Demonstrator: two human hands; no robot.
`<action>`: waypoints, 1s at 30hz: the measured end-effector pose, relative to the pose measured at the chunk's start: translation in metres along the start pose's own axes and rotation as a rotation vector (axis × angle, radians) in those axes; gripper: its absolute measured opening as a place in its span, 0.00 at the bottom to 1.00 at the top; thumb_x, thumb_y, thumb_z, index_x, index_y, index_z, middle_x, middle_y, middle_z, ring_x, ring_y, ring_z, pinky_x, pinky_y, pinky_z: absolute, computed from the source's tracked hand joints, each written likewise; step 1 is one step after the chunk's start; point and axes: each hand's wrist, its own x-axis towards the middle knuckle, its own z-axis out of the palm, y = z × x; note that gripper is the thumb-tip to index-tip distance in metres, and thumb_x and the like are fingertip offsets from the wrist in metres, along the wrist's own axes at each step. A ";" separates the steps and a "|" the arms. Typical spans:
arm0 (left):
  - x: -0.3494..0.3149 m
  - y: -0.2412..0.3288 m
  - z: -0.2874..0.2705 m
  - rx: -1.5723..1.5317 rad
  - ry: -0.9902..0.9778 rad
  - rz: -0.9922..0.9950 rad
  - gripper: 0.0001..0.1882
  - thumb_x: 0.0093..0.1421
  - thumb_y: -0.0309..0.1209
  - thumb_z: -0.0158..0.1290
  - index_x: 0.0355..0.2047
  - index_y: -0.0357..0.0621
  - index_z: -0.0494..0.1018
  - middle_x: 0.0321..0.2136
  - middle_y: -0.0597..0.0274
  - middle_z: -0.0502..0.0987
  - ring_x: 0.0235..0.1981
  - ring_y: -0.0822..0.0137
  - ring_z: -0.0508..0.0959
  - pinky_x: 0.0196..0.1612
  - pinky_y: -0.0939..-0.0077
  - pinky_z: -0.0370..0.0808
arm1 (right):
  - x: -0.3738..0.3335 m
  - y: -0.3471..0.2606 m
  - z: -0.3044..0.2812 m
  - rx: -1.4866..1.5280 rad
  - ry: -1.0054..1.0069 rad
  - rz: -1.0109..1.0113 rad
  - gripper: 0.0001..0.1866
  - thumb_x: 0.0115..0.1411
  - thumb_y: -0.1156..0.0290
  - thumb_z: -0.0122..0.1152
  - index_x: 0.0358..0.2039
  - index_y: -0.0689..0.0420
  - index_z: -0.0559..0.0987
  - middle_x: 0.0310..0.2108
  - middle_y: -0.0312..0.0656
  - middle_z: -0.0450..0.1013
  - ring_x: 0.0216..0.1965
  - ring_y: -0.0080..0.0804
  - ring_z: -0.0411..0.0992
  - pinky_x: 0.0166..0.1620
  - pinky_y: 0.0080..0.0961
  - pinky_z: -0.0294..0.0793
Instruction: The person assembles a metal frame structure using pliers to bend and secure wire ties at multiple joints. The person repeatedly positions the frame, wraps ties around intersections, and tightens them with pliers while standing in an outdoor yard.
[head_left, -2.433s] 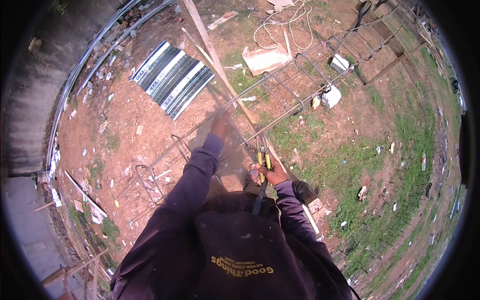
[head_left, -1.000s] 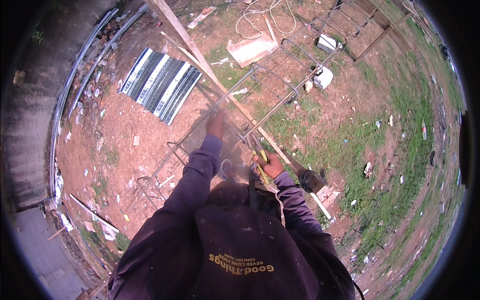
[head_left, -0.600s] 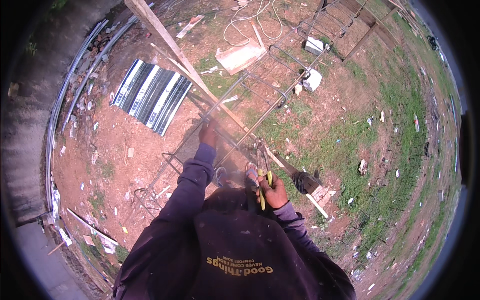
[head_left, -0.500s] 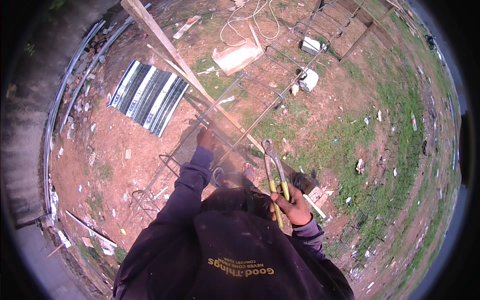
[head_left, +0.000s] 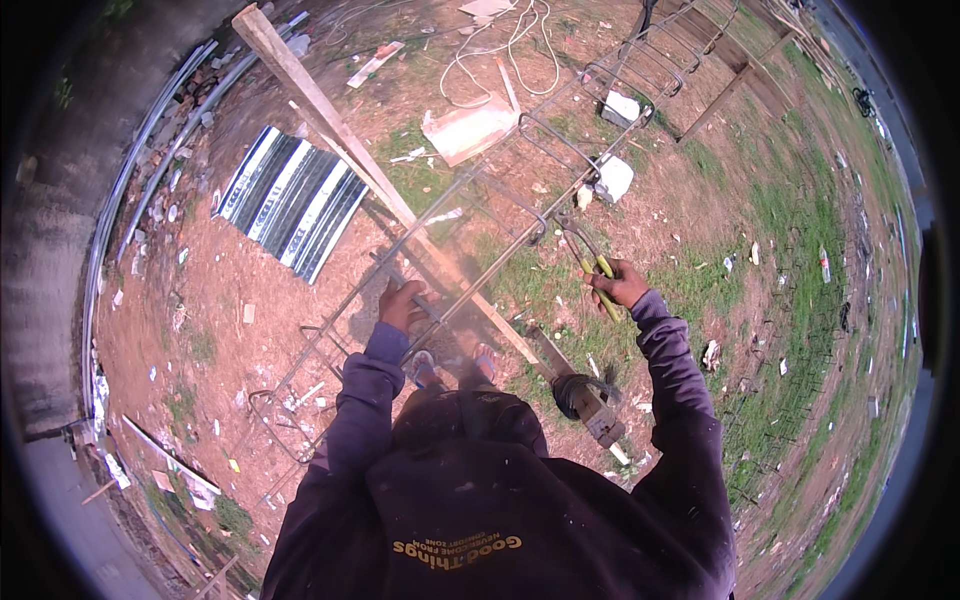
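A long rebar cage point(head_left: 505, 259) of thin bars with bent stirrups runs diagonally in front of me, from near left to far right. My left hand point(head_left: 402, 303) is closed around a dark stirrup point(head_left: 384, 266) on the cage. My right hand point(head_left: 622, 284), to the right of the cage, grips a pair of end-cutting nippers point(head_left: 604, 268) by their yellow-green handles. The nippers' metal jaws point toward the cage's right bar, close to a stirrup corner; whether they touch it I cannot tell.
A wooden beam point(head_left: 318, 98) crosses under the cage, and a coil of dark wire point(head_left: 574, 396) sits around its near end. Beyond lie a striped sheet point(head_left: 292, 203), a pale board point(head_left: 470, 130), white blocks point(head_left: 614, 178) and a loose hose point(head_left: 548, 60). My sandalled feet point(head_left: 424, 366) stand below.
My right hand has swung outward and away from my body, carrying the nippers toward the cage's right bar. My left hand has shifted slightly nearer and now grips the stirrup.
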 end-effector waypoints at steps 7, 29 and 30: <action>-0.003 0.005 0.000 0.021 0.026 -0.028 0.21 0.55 0.40 0.58 0.45 0.43 0.68 0.42 0.60 0.73 0.43 0.56 0.80 0.39 0.60 0.77 | 0.086 0.007 0.000 0.202 0.108 0.010 0.14 0.60 0.64 0.63 0.34 0.62 0.72 0.19 0.42 0.72 0.14 0.31 0.72 0.19 0.28 0.72; 0.023 0.044 0.128 0.224 0.046 0.290 0.38 0.53 0.48 0.64 0.52 0.29 0.67 0.46 0.48 0.72 0.44 0.63 0.75 0.40 0.69 0.76 | 0.065 0.027 0.060 0.191 0.010 -0.023 0.12 0.61 0.66 0.61 0.29 0.61 0.71 0.18 0.41 0.73 0.14 0.29 0.71 0.18 0.28 0.71; 0.046 0.051 0.135 0.260 0.009 0.081 0.41 0.52 0.53 0.63 0.53 0.28 0.68 0.46 0.48 0.72 0.43 0.62 0.75 0.39 0.68 0.76 | 0.065 0.027 0.060 0.159 0.000 -0.023 0.12 0.61 0.66 0.61 0.29 0.61 0.71 0.17 0.41 0.73 0.14 0.29 0.71 0.18 0.28 0.71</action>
